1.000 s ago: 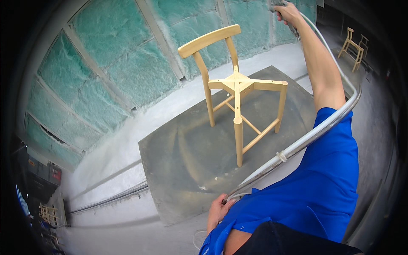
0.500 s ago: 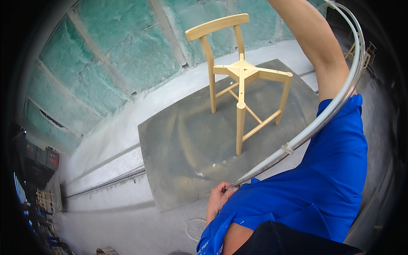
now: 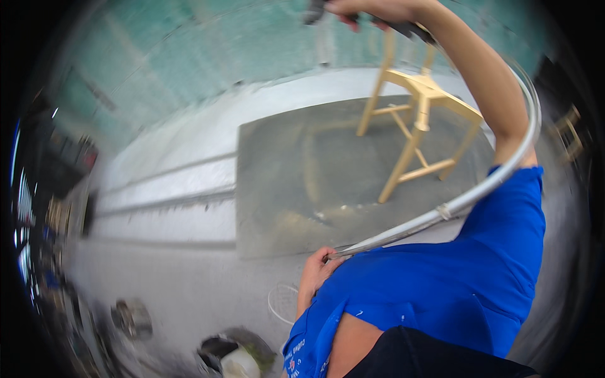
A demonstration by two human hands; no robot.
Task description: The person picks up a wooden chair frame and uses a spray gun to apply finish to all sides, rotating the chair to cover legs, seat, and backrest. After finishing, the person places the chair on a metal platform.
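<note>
Hose (image 3: 479, 192), grey and springy-looking, arcs from the left hand (image 3: 315, 272), clenched on it low by the blue shirt (image 3: 454, 283), to the raised right hand (image 3: 372, 9) clasping a dark tool (image 3: 409, 28). Probably light and slick; grasp near its clamp (image 3: 445, 210). Wooden chair (image 3: 419, 120) stands behind.

Right hand (image 3: 372, 9) raised gripping dark tool (image 3: 403, 26), wooden chair (image 3: 419, 120) below

It was a furniture-finishing workshop: an unpainted wooden chair (image 3: 419, 116) stood on a grey platform (image 3: 296, 189), with green filter walls (image 3: 189, 57) behind the chair and a hose (image 3: 479, 192) beside it.
</note>
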